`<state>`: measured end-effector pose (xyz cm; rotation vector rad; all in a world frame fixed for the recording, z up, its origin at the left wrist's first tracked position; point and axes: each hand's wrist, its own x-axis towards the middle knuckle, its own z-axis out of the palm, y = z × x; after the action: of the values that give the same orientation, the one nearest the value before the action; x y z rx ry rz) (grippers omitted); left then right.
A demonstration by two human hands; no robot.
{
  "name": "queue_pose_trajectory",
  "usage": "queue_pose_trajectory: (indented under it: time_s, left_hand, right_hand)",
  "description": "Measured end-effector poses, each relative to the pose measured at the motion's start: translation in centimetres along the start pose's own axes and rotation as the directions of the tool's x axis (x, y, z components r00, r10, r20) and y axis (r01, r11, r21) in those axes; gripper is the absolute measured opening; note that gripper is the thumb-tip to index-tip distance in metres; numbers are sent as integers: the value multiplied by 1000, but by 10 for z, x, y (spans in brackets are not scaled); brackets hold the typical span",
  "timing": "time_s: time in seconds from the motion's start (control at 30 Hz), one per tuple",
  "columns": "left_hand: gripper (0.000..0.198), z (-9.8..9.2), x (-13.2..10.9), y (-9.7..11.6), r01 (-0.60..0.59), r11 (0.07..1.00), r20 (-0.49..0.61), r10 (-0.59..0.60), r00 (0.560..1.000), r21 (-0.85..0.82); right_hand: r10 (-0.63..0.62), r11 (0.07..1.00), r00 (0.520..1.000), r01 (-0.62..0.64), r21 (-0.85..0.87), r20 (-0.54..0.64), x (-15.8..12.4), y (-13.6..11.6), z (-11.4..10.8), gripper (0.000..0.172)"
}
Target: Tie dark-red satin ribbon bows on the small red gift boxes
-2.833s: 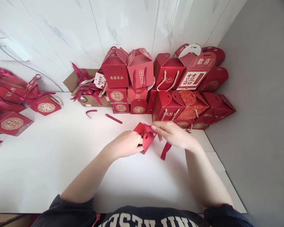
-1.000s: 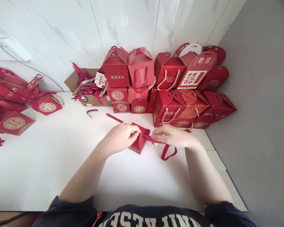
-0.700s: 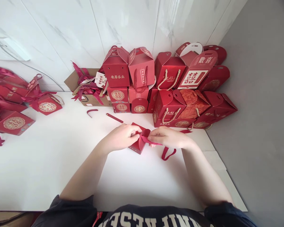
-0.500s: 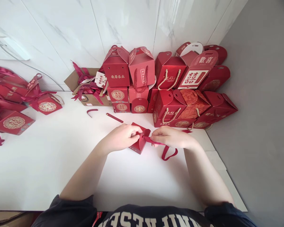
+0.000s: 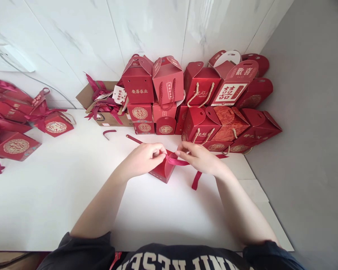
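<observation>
A small red gift box (image 5: 162, 172) stands on the white table (image 5: 59, 187) in front of me. My left hand (image 5: 143, 158) is closed over the top of the box and pinches its flaps together. My right hand (image 5: 198, 157) is closed too, pinching a dark red ribbon (image 5: 178, 162) that runs from the top of the box to the right. The ribbon's loose end (image 5: 196, 180) hangs down onto the table below my right wrist.
Stacked red gift boxes (image 5: 199, 101) line the wall behind. An open cardboard box of ribbons (image 5: 105, 105) stands to their left. More red boxes (image 5: 15, 120) lie at the far left. Two loose red strips (image 5: 135, 139) lie on the table.
The box went from being held up and folded to standing on the table. My right hand has drawn the ribbon across the box top and moved closer to my left hand.
</observation>
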<state>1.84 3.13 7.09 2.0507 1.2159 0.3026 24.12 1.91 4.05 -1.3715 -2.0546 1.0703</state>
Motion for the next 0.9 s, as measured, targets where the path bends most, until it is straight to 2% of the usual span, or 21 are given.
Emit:
queue_pose_trajectory:
  time_s: [0.07, 0.1, 0.17, 0.23, 0.37, 0.47, 0.63, 0.9]
  left_hand:
    - [21, -1, -1, 1, -9, 998, -76, 4, 997, -61]
    - [21, -2, -1, 2, -25, 997, -116, 15, 993, -78]
    - [22, -4, -2, 4, -59, 995, -195, 42, 980, -78]
    - [20, -6, -5, 4, -65, 998, -231, 61, 971, -12]
    - [30, -10, -11, -3, 30, 960, -91, -5, 996, 280]
    - [25, -12, -12, -9, 89, 947, -38, -82, 996, 310]
    - [27, -24, -13, -16, 121, 987, -3, -121, 993, 110]
    - [34, -32, -14, -18, 123, 991, 42, -126, 991, 60]
  right_hand:
    - [-75, 995, 989, 83, 55, -130, 4, 0, 7, 23]
    - [-116, 985, 982, 133, 106, -148, 6, 0, 11, 22]
    - [-159, 952, 980, 185, 244, -121, 11, 1, 19, 25]
    - [-152, 906, 982, 183, 382, -110, 16, 3, 25, 23]
    - [-121, 813, 956, 250, 525, -268, 20, 3, 32, 22]
    - [-153, 814, 949, 280, 510, -277, 19, 0, 35, 16]
    - [-155, 874, 983, 182, 451, -96, 16, -6, 43, 5]
    - [-215, 942, 976, 216, 258, -31, 15, -7, 53, 8]
